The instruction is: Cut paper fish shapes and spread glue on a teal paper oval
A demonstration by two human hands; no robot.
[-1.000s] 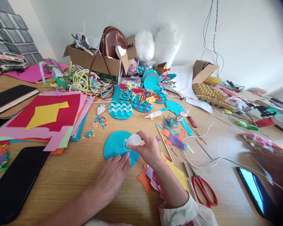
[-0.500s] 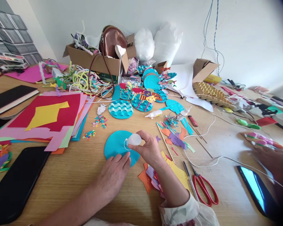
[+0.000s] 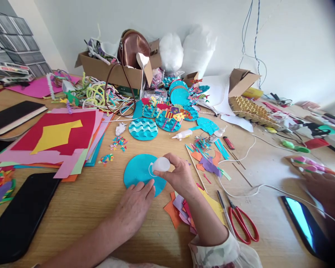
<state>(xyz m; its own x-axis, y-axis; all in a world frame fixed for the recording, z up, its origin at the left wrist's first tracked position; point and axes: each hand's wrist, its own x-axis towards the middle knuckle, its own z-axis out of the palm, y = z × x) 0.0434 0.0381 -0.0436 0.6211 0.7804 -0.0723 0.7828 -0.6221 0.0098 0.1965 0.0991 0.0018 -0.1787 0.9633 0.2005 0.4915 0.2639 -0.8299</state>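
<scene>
A round blue paper disc (image 3: 136,169) lies flat on the wooden table in front of me. My left hand (image 3: 138,204) rests on its lower edge, fingers stretched out and flat. My right hand (image 3: 180,175) grips a small white glue bottle (image 3: 161,164) between thumb and fingers, tipped over the disc's right side. The bottle's tip is hidden, so I cannot tell whether it touches the paper. Small heaps of confetti (image 3: 106,159) and cut paper bits (image 3: 118,143) lie just beyond the disc. A finished-looking disc with wavy strips (image 3: 143,129) sits farther back.
Red-handled scissors (image 3: 242,225), paper scraps (image 3: 181,210) and a wooden stick (image 3: 197,167) lie at right. Coloured sheets (image 3: 56,130) and a black phone (image 3: 22,216) are at left. Another person's hand (image 3: 321,186) is at far right, near a lit phone (image 3: 304,223).
My right hand has shifted slightly to the right with the glue bottle, still over the disc. My left hand stays in place on the paper.
</scene>
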